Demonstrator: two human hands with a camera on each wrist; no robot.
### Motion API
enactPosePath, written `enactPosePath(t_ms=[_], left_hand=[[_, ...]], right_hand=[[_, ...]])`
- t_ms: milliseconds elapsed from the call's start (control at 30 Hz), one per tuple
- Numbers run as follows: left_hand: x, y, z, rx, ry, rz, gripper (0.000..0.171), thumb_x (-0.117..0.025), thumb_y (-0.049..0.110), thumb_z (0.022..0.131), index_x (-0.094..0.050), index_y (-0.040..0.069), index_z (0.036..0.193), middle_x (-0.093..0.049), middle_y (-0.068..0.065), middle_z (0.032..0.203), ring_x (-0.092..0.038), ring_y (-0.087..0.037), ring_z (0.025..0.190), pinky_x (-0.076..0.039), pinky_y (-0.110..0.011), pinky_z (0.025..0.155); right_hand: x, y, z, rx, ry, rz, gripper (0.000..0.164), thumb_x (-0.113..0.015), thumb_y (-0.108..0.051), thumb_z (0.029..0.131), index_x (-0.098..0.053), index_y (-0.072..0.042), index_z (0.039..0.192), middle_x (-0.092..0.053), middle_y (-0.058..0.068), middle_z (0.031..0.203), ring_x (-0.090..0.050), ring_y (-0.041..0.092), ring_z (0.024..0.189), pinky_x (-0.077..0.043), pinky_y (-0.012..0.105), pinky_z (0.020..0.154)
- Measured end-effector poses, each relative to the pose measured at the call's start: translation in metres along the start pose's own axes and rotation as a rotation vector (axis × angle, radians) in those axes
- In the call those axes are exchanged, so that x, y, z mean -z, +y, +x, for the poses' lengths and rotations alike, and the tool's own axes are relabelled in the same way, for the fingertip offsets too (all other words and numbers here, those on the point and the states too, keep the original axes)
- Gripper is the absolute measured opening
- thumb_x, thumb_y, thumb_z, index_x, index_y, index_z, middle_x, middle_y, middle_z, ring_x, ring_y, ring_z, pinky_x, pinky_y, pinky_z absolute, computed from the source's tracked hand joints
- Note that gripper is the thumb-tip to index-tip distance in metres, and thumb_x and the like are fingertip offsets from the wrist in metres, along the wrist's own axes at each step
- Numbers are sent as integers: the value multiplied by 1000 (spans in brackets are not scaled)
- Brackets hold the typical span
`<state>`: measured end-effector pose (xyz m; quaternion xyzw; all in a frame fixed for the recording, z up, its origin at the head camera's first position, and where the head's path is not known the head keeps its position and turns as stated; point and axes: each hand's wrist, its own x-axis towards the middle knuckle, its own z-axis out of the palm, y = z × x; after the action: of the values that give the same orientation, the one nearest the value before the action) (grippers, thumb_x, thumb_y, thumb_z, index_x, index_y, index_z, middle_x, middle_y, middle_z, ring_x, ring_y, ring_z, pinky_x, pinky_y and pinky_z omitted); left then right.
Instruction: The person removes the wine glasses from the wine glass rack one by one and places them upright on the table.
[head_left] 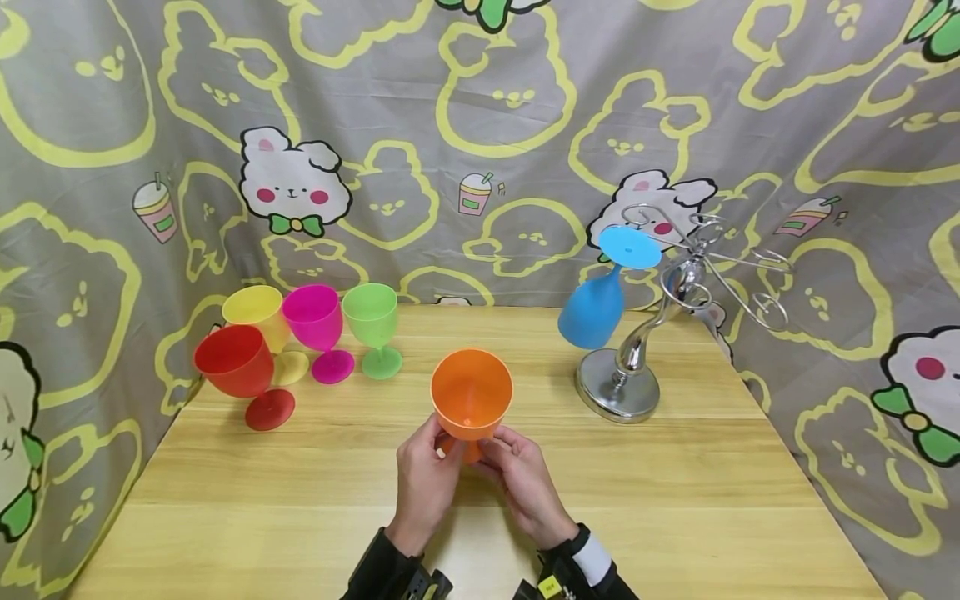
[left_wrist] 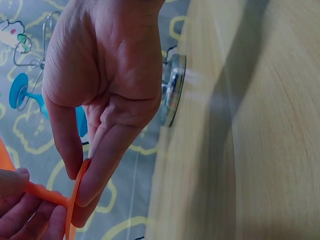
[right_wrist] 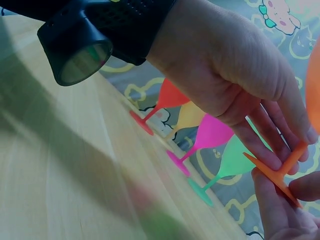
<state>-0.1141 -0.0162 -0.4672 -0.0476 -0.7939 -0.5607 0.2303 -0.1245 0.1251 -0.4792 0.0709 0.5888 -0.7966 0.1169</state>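
Observation:
An orange goblet [head_left: 472,390] is held above the near middle of the table, its bowl facing up. My left hand [head_left: 426,485] grips the stem, and its fingers round it show in the right wrist view. With thumb and fingers my right hand [head_left: 527,490] pinches the edge of the round foot [left_wrist: 76,195]. Both hands are on the same goblet, apart from the other things. To the right, a blue goblet [head_left: 592,312] hangs upside down by its foot from a silver metal rack [head_left: 633,354].
Red [head_left: 236,365], yellow [head_left: 255,308], magenta [head_left: 315,318] and green [head_left: 372,318] goblets stand upright at the back left of the wooden table [head_left: 675,508]. Curled wire holders [head_left: 768,310] stick out from the rack. A patterned cloth [head_left: 517,108] hangs behind and at both sides.

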Motion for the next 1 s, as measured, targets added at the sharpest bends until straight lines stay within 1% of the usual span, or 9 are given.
enactPosePath(t_ms=[133,300,400,500,600,733,800,900,1000], left_hand=[[0,0,0,3,-5,5,27,-82,-4,92,-77,0,118,-82,-12,107,-79,-25,94,-69,-41,87],[4,-1,2,12,-18,3,29,-81,-4,92,-76,1,120,-82,-11,110,-78,-23,97,-69,-39,89],[7,-3,4,-23,-2,5,27,-80,-8,91,-76,0,116,-81,-11,107,-77,-22,94,-68,-36,86],[11,-7,7,-61,22,19,25,-79,-11,90,-76,1,112,-81,-10,102,-74,-20,89,-67,-33,81],[18,-11,11,-66,38,35,25,-78,-11,90,-76,2,111,-80,-8,100,-72,-20,88,-65,-32,80],[27,-16,16,-32,45,65,22,-76,-12,90,-76,0,109,-79,-11,98,-73,-23,88,-65,-37,79],[31,-19,18,-23,55,95,22,-76,-12,90,-76,0,108,-79,-12,96,-73,-24,86,-64,-37,76],[37,-24,21,-31,70,147,20,-77,-11,88,-75,0,105,-76,-12,91,-68,-24,78,-58,-32,70],[45,-30,23,-42,66,196,22,-77,-13,86,-74,0,105,-74,-12,89,-64,-26,75,-53,-30,67]], right_hand=[[4,-1,1,-6,-31,-38,41,-62,-12,109,-60,9,144,-75,11,129,-76,12,105,-65,27,96],[15,-5,2,35,-102,-170,42,-66,-14,107,-59,7,142,-75,18,134,-76,16,112,-63,30,102],[24,-10,2,136,-89,-312,40,-68,-12,105,-61,5,141,-73,22,136,-75,22,119,-62,28,104],[36,-17,2,266,-40,-487,39,-72,-12,104,-65,1,140,-71,22,139,-72,30,127,-60,29,107],[50,-23,2,409,-5,-668,41,-74,-13,102,-66,-1,141,-69,22,143,-68,36,133,-58,37,112],[69,-31,2,573,29,-883,45,-76,-15,101,-66,-3,143,-67,20,148,-65,38,137,-55,50,113],[77,-36,0,626,55,-982,45,-77,-16,101,-67,-6,143,-65,19,150,-63,40,139,-54,55,114],[88,-43,-1,673,89,-1109,45,-79,-17,100,-69,-8,142,-63,20,153,-61,44,140,-53,62,114],[99,-48,-3,688,103,-1181,43,-80,-17,99,-71,-7,140,-61,23,155,-60,48,140,-52,66,113]])
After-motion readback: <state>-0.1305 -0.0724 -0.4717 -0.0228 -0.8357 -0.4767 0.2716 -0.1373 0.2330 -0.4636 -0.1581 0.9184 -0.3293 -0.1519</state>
